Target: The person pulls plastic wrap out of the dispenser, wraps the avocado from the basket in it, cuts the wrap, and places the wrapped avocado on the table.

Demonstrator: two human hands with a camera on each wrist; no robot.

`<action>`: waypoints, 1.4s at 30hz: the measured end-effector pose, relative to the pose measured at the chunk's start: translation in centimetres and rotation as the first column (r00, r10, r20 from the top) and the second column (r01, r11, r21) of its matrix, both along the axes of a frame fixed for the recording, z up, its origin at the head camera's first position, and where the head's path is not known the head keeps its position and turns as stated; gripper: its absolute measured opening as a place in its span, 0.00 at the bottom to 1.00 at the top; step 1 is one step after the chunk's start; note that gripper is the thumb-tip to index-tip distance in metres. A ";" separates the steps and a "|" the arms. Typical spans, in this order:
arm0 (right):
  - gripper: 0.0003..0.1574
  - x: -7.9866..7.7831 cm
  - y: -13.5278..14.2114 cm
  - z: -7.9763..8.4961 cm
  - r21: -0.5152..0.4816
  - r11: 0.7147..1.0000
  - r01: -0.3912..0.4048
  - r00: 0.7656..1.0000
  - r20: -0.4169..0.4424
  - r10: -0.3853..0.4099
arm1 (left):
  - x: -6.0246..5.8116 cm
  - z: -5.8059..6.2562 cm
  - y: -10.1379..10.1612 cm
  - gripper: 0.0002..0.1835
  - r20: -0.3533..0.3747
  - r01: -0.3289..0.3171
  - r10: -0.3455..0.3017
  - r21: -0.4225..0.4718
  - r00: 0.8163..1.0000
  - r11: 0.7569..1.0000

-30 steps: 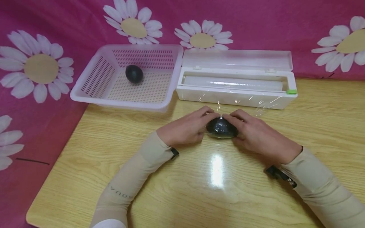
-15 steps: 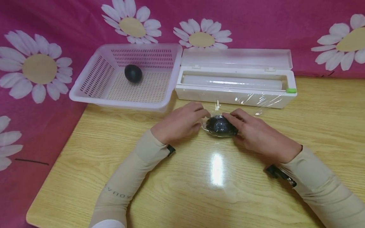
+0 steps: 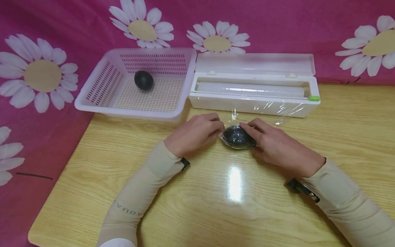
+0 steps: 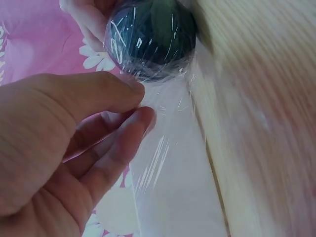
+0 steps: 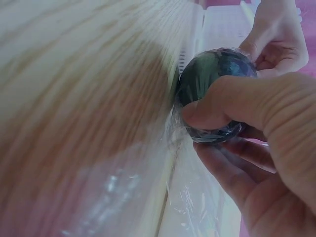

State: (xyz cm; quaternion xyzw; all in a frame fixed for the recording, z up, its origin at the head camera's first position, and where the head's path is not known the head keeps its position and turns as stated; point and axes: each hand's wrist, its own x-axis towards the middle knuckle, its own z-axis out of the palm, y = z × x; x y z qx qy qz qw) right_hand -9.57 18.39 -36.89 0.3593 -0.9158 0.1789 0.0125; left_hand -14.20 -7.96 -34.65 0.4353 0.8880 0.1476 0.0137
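Observation:
A dark avocado (image 3: 238, 137) wrapped in clear cling film lies on the table in front of the dispenser. My right hand (image 3: 274, 144) grips its right end, thumb on one side and fingers on the other, as the right wrist view shows. At the opposite end my left hand (image 3: 197, 133) pinches a loose edge of the film between thumb and fingertips; in the left wrist view the thumb (image 4: 123, 94) is just off the avocado. From the film dispenser (image 3: 253, 104) a stretch of film (image 3: 279, 109) runs down to the avocado.
At the back left stands a perforated plastic basket (image 3: 172, 111) with another dark avocado (image 3: 143, 80) in it. The dispenser's lid (image 3: 256, 63) is raised, showing the film roll (image 3: 250, 89); a green cutter (image 3: 314, 98) sits at its right end. Flowered pink cloth (image 3: 277, 27) hangs behind.
My left hand has drawn back leftward from the top of the avocado, and its fingers have closed on the film at that end. My right hand has kept its grip.

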 end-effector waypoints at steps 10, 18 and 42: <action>0.43 0.2 0.2 0.1 0.017 1.000 0.001 1.000 -0.016 0.000 | 0.1 0.0 0.4 0.05 -0.014 0.047 -0.046 0.059 0.999 0.997; 0.42 0.3 0.3 0.1 0.019 1.000 0.016 1.000 -0.006 -0.016 | 0.1 -0.1 1.0 0.12 0.073 0.052 -0.060 0.100 0.996 0.994; 0.41 -0.5 0.9 0.8 -0.049 0.991 0.126 0.956 0.273 -0.108 | 0.8 -1.1 3.7 0.37 0.035 -0.015 0.016 -0.046 0.999 0.999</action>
